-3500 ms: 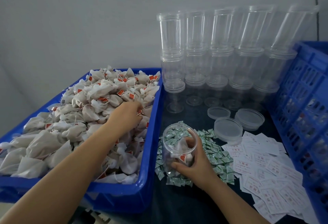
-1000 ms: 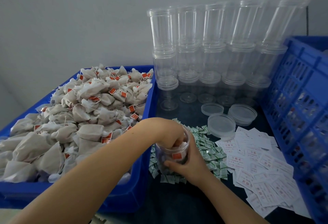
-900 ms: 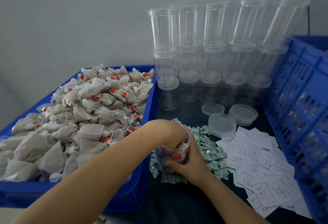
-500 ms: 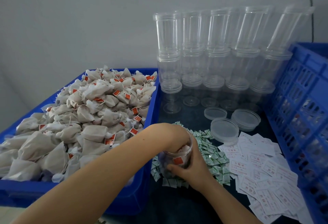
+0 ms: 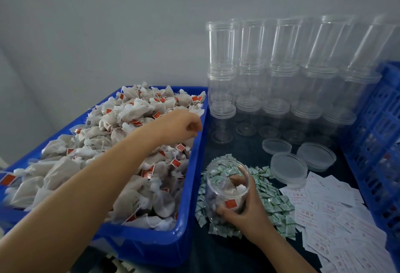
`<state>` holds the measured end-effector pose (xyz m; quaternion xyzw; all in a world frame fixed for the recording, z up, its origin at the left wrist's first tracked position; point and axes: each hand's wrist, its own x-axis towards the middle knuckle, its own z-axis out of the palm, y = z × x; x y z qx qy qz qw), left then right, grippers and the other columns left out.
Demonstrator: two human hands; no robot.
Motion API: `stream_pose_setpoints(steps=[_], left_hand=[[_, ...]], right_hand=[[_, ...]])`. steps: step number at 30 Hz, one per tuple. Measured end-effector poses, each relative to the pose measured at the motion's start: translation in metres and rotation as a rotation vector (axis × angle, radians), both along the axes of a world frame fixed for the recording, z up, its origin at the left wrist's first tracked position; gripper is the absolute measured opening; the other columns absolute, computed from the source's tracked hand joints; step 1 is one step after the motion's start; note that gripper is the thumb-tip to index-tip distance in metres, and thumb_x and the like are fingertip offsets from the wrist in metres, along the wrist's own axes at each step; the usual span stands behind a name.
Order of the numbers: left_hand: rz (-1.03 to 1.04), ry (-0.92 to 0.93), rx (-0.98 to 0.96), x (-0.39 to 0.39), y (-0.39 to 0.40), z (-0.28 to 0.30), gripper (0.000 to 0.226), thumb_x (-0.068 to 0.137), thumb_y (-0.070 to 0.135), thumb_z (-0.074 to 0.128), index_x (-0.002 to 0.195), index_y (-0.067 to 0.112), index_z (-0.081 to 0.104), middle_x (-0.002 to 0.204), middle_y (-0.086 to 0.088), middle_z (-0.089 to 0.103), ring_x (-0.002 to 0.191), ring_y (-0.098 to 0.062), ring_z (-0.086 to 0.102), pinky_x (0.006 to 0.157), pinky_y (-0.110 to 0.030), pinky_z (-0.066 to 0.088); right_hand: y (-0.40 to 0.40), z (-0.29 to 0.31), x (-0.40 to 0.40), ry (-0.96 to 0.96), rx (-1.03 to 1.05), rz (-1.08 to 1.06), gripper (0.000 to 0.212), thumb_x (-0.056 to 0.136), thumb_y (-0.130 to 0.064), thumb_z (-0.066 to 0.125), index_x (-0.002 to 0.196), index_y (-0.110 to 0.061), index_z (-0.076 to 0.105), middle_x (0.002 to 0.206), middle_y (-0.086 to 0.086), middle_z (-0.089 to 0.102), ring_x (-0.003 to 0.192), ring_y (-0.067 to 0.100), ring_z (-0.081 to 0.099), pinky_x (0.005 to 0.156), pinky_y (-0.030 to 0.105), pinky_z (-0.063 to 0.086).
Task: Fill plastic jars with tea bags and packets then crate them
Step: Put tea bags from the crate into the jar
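Change noted: left hand (image 5: pixel 184 124), which half a sec ago was inside the clear round plastic jar (image 5: pixel 227 188), is now hovering over the far right corner of the blue plastic tray (image 5: pixel 188 225) heaped w/ white mesh tea bags (image 5: pixel 121 134). Its fingers are hanging loosely curled, holding nothing visible. Right hand (image 5: pixel 244 210) is gripping the jar low on its wall, fingers wrapped round it. Jar is standing upright on the pile of small green-and-white packets (image 5: pixel 272 197) near the front of the dark surface (image 5: pixel 244 149), just beside the tray's right wall. Jar is partly filled w/ tea bags; mouth uncovered. Assessment: one drop-in completed, next pick starting. Filling in progress; lidding and crating not yet done.
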<state>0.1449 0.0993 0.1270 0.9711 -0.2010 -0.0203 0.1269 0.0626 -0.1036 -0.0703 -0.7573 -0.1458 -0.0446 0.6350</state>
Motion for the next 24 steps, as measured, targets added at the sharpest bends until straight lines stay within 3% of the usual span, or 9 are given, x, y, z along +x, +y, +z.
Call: stream_pose_setpoints(steps=[3,9,14,17,24], left_hand=[[0.166,-0.155,0.098,0.013,0.011,-0.022,0.029,0.092,0.013,0.058,0.12,0.017,0.059,0.122,-0.003,0.06,0.11,-0.017,0.056,0.097,-0.032,0.046],[0.303,-0.251,0.312,0.036,0.03,-0.058,0.057,0.083,0.008,0.064,0.136,0.015,0.044,0.144,-0.009,0.039,0.132,-0.026,0.036,0.103,-0.038,0.039],[0.443,-0.368,0.5,0.049,0.031,-0.07,0.053,0.083,0.018,0.064,0.131,0.011,0.043,0.135,-0.014,0.045,0.122,-0.029,0.043,0.092,-0.036,0.045],[0.47,-0.371,0.529,0.054,0.029,-0.069,0.049,0.082,0.018,0.066,0.127,0.01,0.047,0.128,-0.015,0.05,0.116,-0.029,0.047,0.088,-0.035,0.046],[0.451,-0.368,0.499,0.052,0.029,-0.067,0.044,0.082,0.015,0.068,0.123,0.012,0.051,0.125,-0.012,0.052,0.122,-0.029,0.042,0.084,-0.035,0.049]], right_hand=[[0.001,0.0,0.0,-0.012,0.005,-0.009,0.095,0.059,-0.049,0.084,0.128,-0.077,0.025,0.119,-0.031,0.049,0.111,-0.001,0.058,0.083,0.02,0.055],[0.001,0.0,0.0,-0.011,0.006,-0.018,0.097,0.057,-0.051,0.086,0.128,-0.077,0.025,0.121,-0.032,0.049,0.111,-0.003,0.059,0.082,0.019,0.055],[0.001,0.0,-0.001,-0.013,0.012,-0.027,0.097,0.06,-0.052,0.085,0.129,-0.078,0.023,0.12,-0.033,0.049,0.113,-0.004,0.058,0.082,0.017,0.053],[0.002,0.001,-0.001,-0.004,0.017,-0.026,0.097,0.06,-0.051,0.086,0.129,-0.079,0.023,0.122,-0.033,0.048,0.113,-0.003,0.058,0.082,0.018,0.054],[0.002,-0.001,-0.001,-0.009,0.013,-0.024,0.098,0.061,-0.049,0.086,0.131,-0.076,0.023,0.123,-0.031,0.047,0.114,0.0,0.058,0.084,0.02,0.055]])
